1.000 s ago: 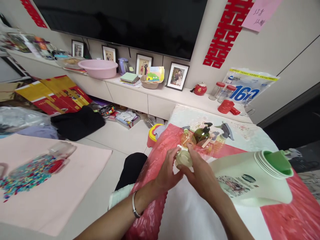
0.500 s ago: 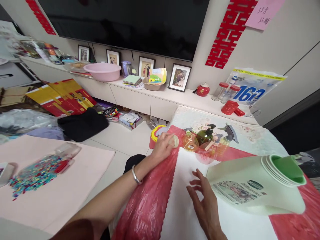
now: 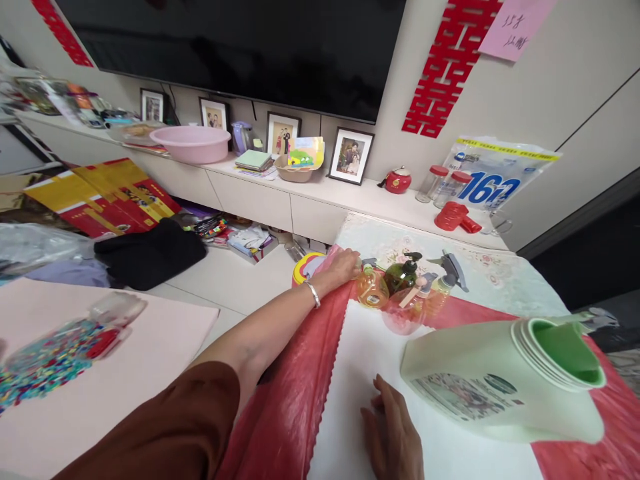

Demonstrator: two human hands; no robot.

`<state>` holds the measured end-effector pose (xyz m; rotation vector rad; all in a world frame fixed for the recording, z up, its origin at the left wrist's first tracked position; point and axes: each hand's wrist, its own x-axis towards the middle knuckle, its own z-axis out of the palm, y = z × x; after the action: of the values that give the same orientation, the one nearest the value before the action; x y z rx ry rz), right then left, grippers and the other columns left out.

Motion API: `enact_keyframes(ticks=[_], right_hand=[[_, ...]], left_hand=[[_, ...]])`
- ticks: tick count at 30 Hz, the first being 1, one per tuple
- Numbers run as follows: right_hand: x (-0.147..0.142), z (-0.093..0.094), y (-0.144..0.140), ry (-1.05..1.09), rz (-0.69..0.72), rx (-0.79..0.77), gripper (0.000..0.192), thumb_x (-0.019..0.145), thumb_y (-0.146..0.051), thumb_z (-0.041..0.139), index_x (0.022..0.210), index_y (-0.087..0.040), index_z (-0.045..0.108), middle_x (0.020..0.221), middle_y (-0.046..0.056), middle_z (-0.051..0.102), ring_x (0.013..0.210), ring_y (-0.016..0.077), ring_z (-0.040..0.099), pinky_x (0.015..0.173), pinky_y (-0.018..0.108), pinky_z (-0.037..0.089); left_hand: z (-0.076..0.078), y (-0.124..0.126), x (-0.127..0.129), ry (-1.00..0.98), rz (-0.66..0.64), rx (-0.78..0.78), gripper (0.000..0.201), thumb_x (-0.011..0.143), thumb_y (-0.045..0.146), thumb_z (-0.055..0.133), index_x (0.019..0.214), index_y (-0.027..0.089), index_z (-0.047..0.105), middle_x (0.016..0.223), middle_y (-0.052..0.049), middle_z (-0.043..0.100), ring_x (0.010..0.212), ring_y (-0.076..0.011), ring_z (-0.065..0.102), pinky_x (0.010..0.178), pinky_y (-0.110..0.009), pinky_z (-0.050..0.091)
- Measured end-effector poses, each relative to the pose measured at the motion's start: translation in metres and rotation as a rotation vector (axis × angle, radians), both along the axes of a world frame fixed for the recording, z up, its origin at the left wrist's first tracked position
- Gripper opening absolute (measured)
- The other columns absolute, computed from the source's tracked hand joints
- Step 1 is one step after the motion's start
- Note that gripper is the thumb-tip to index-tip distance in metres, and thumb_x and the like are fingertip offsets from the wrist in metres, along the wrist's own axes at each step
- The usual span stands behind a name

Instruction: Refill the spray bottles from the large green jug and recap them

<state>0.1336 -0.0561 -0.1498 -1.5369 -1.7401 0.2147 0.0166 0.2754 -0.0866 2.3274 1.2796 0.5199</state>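
Note:
My left hand (image 3: 342, 265) reaches to the far edge of the table, beside an orange bottle (image 3: 372, 288). Its fingers are curled round a small pale round object, now mostly hidden by the hand. My right hand (image 3: 394, 427) hovers low over a white sheet (image 3: 345, 373), fingers loosely bent, thumb apart, holding nothing. Right of it lies a large pale green detergent jug (image 3: 465, 373) on its side, its green-lined mouth facing right. Close to the orange bottle stand a dark green pump bottle (image 3: 400, 275), a pinkish clear bottle (image 3: 405, 310) and a spray bottle (image 3: 443, 290).
Red plastic sheeting (image 3: 300, 387) covers the table around the white sheet. Behind, a low cabinet (image 3: 250, 193) carries a pink basin (image 3: 193, 143), picture frames and red-lidded jars (image 3: 433, 183). At left, colourful small pieces (image 3: 47, 363) lie on a pink board (image 3: 170, 327).
My left hand has moved forward to the far table edge, taking the pale round object with it. My right hand has lowered and drawn slightly back. The view has shifted a little.

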Motion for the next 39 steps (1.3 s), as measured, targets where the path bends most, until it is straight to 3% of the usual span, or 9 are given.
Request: enact_keyframes(ticks=[4, 7, 12, 18, 26, 31, 39], right_hand=[[0.000, -0.006, -0.001, 0.025, -0.011, 0.033, 0.039, 0.111, -0.032, 0.044, 0.148, -0.022, 0.043, 0.129, 0.011, 0.054, 0.100, 0.0160, 0.064, 0.082, 0.025, 0.060], [0.000, -0.010, -0.002, 0.021, -0.012, 0.036, 0.038, 0.111, -0.032, 0.045, 0.148, -0.022, 0.045, 0.132, 0.011, 0.053, 0.109, 0.0185, 0.062, 0.089, 0.028, 0.061], [0.001, -0.015, -0.003, -0.031, 0.006, 0.004, 0.039, 0.111, -0.029, 0.044, 0.149, -0.022, 0.043, 0.134, 0.011, 0.051, 0.118, 0.0204, 0.058, 0.093, 0.032, 0.060], [0.006, -0.018, -0.001, -0.065, 0.032, 0.043, 0.038, 0.110, -0.028, 0.044, 0.148, -0.021, 0.044, 0.132, 0.011, 0.053, 0.113, 0.0197, 0.061, 0.091, 0.031, 0.061], [0.013, -0.017, 0.005, -0.165, 0.111, 0.133, 0.037, 0.109, -0.027, 0.045, 0.143, -0.014, 0.047, 0.121, 0.013, 0.056, 0.106, 0.0185, 0.061, 0.086, 0.027, 0.060], [0.013, -0.018, 0.006, -0.204, 0.131, 0.132, 0.034, 0.108, -0.024, 0.046, 0.140, -0.014, 0.048, 0.124, 0.013, 0.055, 0.111, 0.0205, 0.059, 0.088, 0.030, 0.060], [0.014, -0.023, 0.008, -0.217, 0.138, 0.129, 0.032, 0.106, -0.023, 0.049, 0.137, -0.015, 0.050, 0.122, 0.013, 0.056, 0.109, 0.0225, 0.058, 0.086, 0.034, 0.059]], left_hand=[[0.014, 0.001, 0.005, 0.026, 0.056, 0.000, 0.035, 0.074, 0.016, 0.070, 0.108, 0.017, 0.064, 0.119, -0.015, 0.062, 0.118, -0.0347, 0.057, 0.107, -0.045, 0.043], [0.026, -0.008, 0.010, 0.038, 0.141, 0.021, 0.034, 0.084, 0.017, 0.062, 0.117, 0.014, 0.060, 0.129, -0.019, 0.055, 0.126, -0.0378, 0.051, 0.110, -0.050, 0.039], [0.037, -0.042, 0.028, 0.087, 0.144, -0.037, 0.031, 0.094, 0.032, 0.055, 0.120, 0.015, 0.059, 0.120, -0.017, 0.061, 0.114, -0.0337, 0.061, 0.099, -0.045, 0.048], [0.039, -0.073, 0.045, 0.112, 0.122, -0.163, 0.042, 0.097, 0.045, 0.046, 0.120, 0.013, 0.061, 0.127, -0.023, 0.059, 0.116, -0.0380, 0.061, 0.097, -0.050, 0.049], [0.031, -0.075, 0.047, 0.013, 0.121, -0.332, 0.049, 0.087, 0.049, 0.056, 0.129, 0.023, 0.057, 0.127, -0.014, 0.061, 0.123, -0.0351, 0.056, 0.097, -0.043, 0.050], [0.026, -0.083, 0.055, -0.089, 0.229, -0.330, 0.054, 0.085, 0.044, 0.059, 0.136, 0.026, 0.053, 0.136, -0.015, 0.053, 0.125, -0.0354, 0.054, 0.102, -0.046, 0.046], [0.034, -0.080, 0.069, -0.250, 0.290, -0.218, 0.065, 0.087, 0.037, 0.060, 0.148, 0.022, 0.042, 0.139, -0.020, 0.044, 0.132, -0.0403, 0.043, 0.112, -0.055, 0.034]])
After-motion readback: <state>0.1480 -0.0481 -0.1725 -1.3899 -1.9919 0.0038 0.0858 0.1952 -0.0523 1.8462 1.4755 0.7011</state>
